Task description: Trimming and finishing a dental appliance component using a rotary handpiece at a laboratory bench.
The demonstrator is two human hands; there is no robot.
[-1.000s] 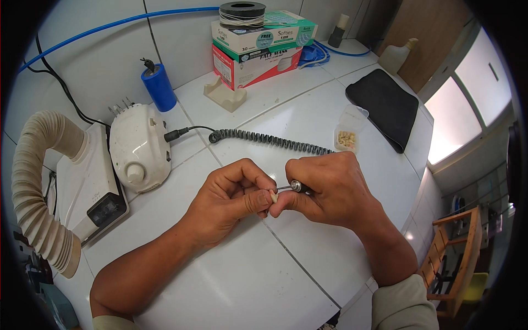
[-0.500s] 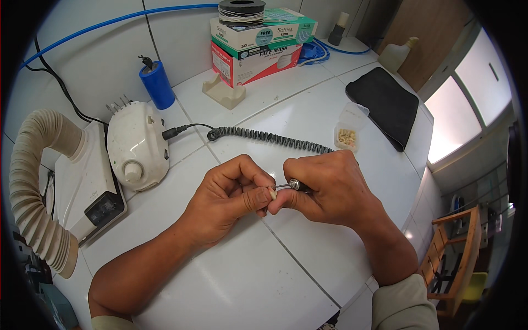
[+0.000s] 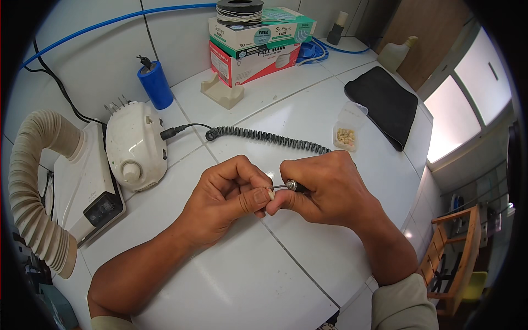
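Between the thumb and fingers of my left hand (image 3: 220, 198) is a small cream-coloured piece (image 3: 271, 194), too small to tell its kind. My right hand (image 3: 338, 190) grips a rotary handpiece (image 3: 294, 186) with a metal collar; its thin bit points left and meets the piece, though exact contact is hard to make out. The thumbs of both hands are close together. A black coiled cord (image 3: 269, 137) runs from behind my right hand to a white control unit (image 3: 135, 146) with a round knob and several bits standing on top.
On the left stands a white box (image 3: 82, 181) with a ribbed hose (image 3: 27, 181). Behind are a blue cylinder (image 3: 155, 85), a beige cradle (image 3: 223, 92) and stacked mask boxes (image 3: 256, 60) topped by a wire spool (image 3: 240, 12). A clear container (image 3: 345, 137) of small pieces lies near a black mat (image 3: 382, 107).
Both hands keep nearly the same pose. The cream piece seems slightly turned against the bit, and the whole view has shifted a little.
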